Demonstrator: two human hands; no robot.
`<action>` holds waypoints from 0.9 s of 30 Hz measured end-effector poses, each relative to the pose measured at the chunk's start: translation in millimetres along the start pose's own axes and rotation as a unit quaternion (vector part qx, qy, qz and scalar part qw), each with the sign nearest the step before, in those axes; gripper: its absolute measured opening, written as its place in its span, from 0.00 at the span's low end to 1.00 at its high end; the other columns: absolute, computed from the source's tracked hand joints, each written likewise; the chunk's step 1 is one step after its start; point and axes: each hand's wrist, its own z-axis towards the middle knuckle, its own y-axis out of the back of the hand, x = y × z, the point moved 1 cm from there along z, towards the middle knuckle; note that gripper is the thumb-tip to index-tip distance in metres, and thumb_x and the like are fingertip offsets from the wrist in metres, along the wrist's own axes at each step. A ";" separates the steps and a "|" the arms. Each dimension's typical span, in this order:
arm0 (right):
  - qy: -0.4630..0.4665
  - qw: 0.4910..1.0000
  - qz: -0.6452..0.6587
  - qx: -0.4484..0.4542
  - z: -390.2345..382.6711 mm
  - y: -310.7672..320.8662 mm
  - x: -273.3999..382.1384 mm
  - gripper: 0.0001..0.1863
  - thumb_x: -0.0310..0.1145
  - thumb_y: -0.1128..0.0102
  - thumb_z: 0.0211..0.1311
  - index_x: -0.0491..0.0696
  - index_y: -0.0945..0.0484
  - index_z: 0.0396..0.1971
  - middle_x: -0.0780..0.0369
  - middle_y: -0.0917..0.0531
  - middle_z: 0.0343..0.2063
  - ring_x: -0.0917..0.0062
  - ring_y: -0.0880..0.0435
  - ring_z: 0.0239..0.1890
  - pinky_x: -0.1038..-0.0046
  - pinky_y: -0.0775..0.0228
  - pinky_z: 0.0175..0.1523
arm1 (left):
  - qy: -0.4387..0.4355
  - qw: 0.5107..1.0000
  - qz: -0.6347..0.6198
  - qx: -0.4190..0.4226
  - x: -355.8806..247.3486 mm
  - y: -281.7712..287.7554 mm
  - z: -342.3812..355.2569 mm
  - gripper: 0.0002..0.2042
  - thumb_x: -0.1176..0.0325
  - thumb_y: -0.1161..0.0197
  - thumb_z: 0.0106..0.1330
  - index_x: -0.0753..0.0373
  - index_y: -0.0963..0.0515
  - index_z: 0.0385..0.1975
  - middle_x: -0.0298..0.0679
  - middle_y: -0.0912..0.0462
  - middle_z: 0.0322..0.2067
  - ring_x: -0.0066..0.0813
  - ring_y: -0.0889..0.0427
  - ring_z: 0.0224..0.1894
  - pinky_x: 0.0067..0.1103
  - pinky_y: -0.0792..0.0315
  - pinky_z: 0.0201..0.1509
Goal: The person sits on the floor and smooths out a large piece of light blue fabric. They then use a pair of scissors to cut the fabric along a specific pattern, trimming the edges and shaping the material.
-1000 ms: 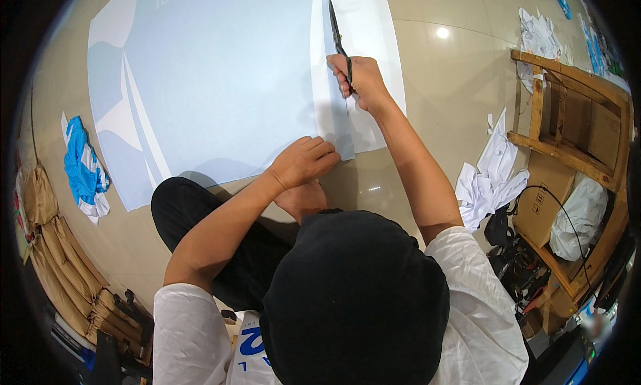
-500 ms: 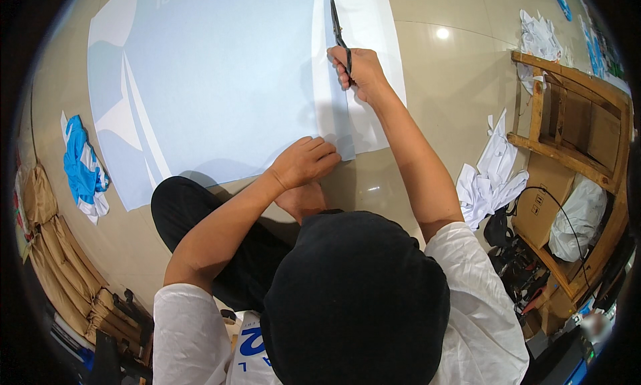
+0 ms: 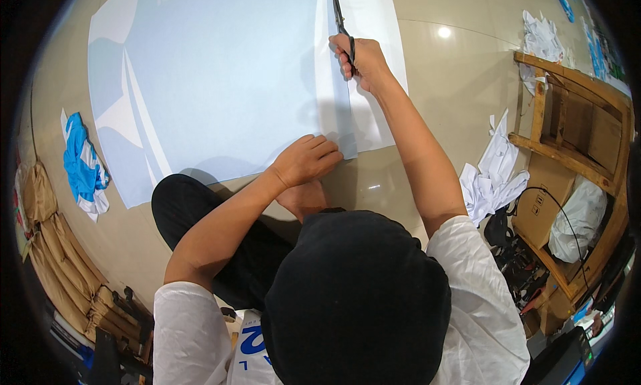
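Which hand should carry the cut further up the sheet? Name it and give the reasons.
Right. The right hand already grips the scissors, with the blades on the cut line in the pale blue sheet. The left hand lies flat on the sheet's near edge, pinning it, and probably should remain there.

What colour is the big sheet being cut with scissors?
Pale blue with white shapes; the sheet shows best in the head view.

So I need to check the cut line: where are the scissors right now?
In the head view the scissors are top centre, held in the right hand, blades pointing away along the right side of the pale blue sheet.
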 end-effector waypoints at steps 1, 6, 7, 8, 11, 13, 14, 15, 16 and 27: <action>0.002 1.000 -0.003 0.003 4.5 0.4 -0.2 0.16 0.39 0.26 0.60 0.48 0.24 0.23 0.69 0.26 0.16 0.85 0.32 0.15 0.78 0.38 0.21 | 0.001 1.000 0.000 0.003 0.3 -0.7 -0.2 0.11 0.69 0.31 0.58 0.53 0.20 0.41 0.30 0.22 0.39 0.29 0.21 0.41 0.25 0.26 0.43; 0.006 1.000 0.003 0.007 12.2 -0.2 -1.9 0.15 0.39 0.26 0.61 0.47 0.24 0.24 0.69 0.26 0.16 0.85 0.32 0.15 0.78 0.38 0.21 | -0.004 1.000 0.004 0.009 1.3 -1.4 -0.9 0.11 0.69 0.31 0.58 0.53 0.20 0.41 0.30 0.22 0.39 0.28 0.21 0.42 0.25 0.25 0.45; 0.007 1.000 0.003 0.008 12.6 -0.7 -2.3 0.15 0.38 0.26 0.61 0.47 0.24 0.24 0.69 0.26 0.16 0.85 0.32 0.16 0.78 0.38 0.21 | -0.002 1.000 0.005 0.010 1.4 -1.7 -1.4 0.11 0.69 0.31 0.58 0.53 0.19 0.41 0.30 0.22 0.39 0.28 0.21 0.42 0.25 0.25 0.45; 0.007 1.000 0.004 0.008 13.0 -1.0 -2.6 0.15 0.38 0.27 0.61 0.47 0.24 0.24 0.69 0.26 0.16 0.85 0.32 0.16 0.78 0.38 0.21 | -0.001 1.000 0.005 0.011 1.5 -1.7 -1.6 0.11 0.69 0.31 0.58 0.53 0.19 0.41 0.30 0.22 0.39 0.28 0.21 0.42 0.25 0.25 0.45; 0.005 1.000 -0.008 0.005 14.0 -0.2 -3.5 0.15 0.37 0.27 0.61 0.46 0.24 0.24 0.69 0.26 0.17 0.85 0.31 0.16 0.78 0.37 0.21 | 0.000 1.000 0.001 -0.002 1.5 -2.1 -1.0 0.11 0.69 0.31 0.58 0.53 0.20 0.41 0.30 0.22 0.39 0.28 0.21 0.42 0.25 0.25 0.45; 0.010 1.000 -0.010 0.007 14.0 0.5 -5.1 0.15 0.37 0.27 0.60 0.46 0.24 0.24 0.69 0.26 0.17 0.85 0.31 0.16 0.78 0.37 0.21 | 0.001 1.000 0.002 0.006 1.2 -1.5 -0.9 0.11 0.69 0.31 0.58 0.53 0.20 0.41 0.30 0.22 0.39 0.28 0.21 0.42 0.25 0.25 0.45; 0.012 1.000 -0.010 0.008 13.8 0.6 -5.3 0.15 0.37 0.27 0.60 0.46 0.24 0.24 0.69 0.26 0.17 0.85 0.31 0.16 0.77 0.37 0.22 | 0.001 1.000 0.003 0.010 1.2 -1.4 -1.0 0.11 0.69 0.31 0.58 0.53 0.20 0.41 0.30 0.22 0.39 0.29 0.21 0.42 0.25 0.25 0.45; 0.012 1.000 -0.013 0.006 14.4 0.5 -5.0 0.15 0.38 0.26 0.60 0.47 0.24 0.24 0.69 0.26 0.17 0.85 0.32 0.16 0.78 0.37 0.22 | 0.001 1.000 0.003 0.009 1.3 -1.4 -0.8 0.11 0.69 0.31 0.58 0.53 0.20 0.41 0.30 0.23 0.38 0.29 0.21 0.42 0.25 0.25 0.45; 0.012 1.000 -0.015 0.005 15.5 0.4 -4.3 0.15 0.38 0.26 0.60 0.47 0.24 0.24 0.69 0.26 0.17 0.85 0.32 0.16 0.78 0.37 0.22 | 0.000 1.000 0.002 0.008 1.3 -1.4 -0.5 0.11 0.69 0.31 0.58 0.53 0.20 0.41 0.30 0.23 0.38 0.29 0.21 0.42 0.25 0.25 0.45; 0.014 1.000 0.005 -0.002 25.4 -4.5 12.1 0.14 0.37 0.27 0.53 0.46 0.22 0.20 0.66 0.25 0.17 0.83 0.29 0.17 0.76 0.38 0.22 | 0.003 1.000 0.000 0.012 1.3 -0.8 -1.0 0.10 0.69 0.32 0.59 0.54 0.20 0.41 0.30 0.23 0.38 0.29 0.21 0.42 0.25 0.25 0.45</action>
